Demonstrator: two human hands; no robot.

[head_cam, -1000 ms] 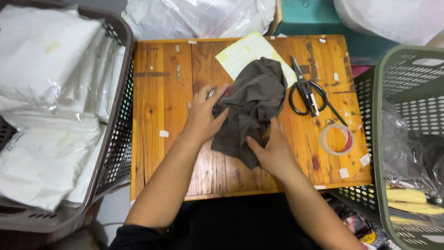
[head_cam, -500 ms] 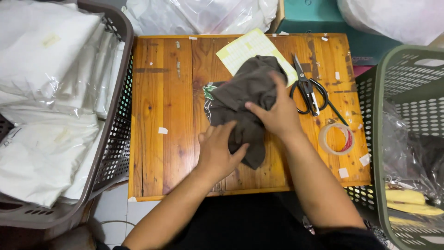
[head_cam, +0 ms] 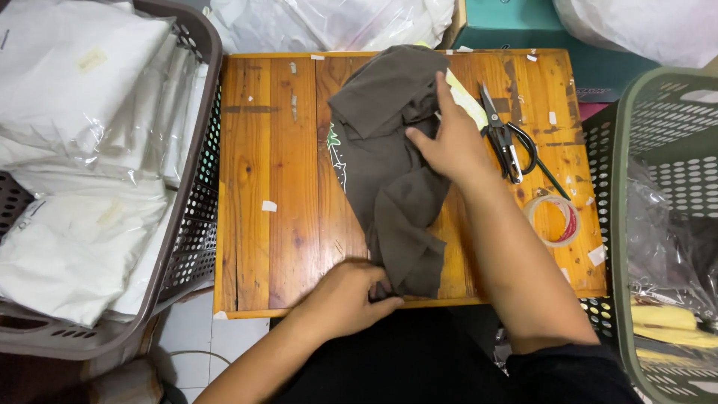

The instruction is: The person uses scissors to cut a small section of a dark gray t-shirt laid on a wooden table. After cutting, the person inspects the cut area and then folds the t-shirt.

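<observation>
Dark brown fabric garment (head_cam: 389, 172) lies on orange wooden table (head_cam: 277, 172). Left hand (head_cam: 348, 295) pinches its near hem; right hand (head_cam: 449, 142) presses flat on it. White plastic-wrapped packages (head_cam: 75, 150) fill grey basket (head_cam: 191, 224) at left.

A worn, orange-stained slatted wooden worktop (head_cam: 277, 164) carries a crumpled dark brown garment (head_cam: 389, 164) at its middle. Just right of the garment lie black-handled scissors (head_cam: 508, 142); further right and nearer the front edge sits a roll of clear tape (head_cam: 553, 219). A yellow paper (head_cam: 465, 101) peeks from under the garment's right side.
</observation>
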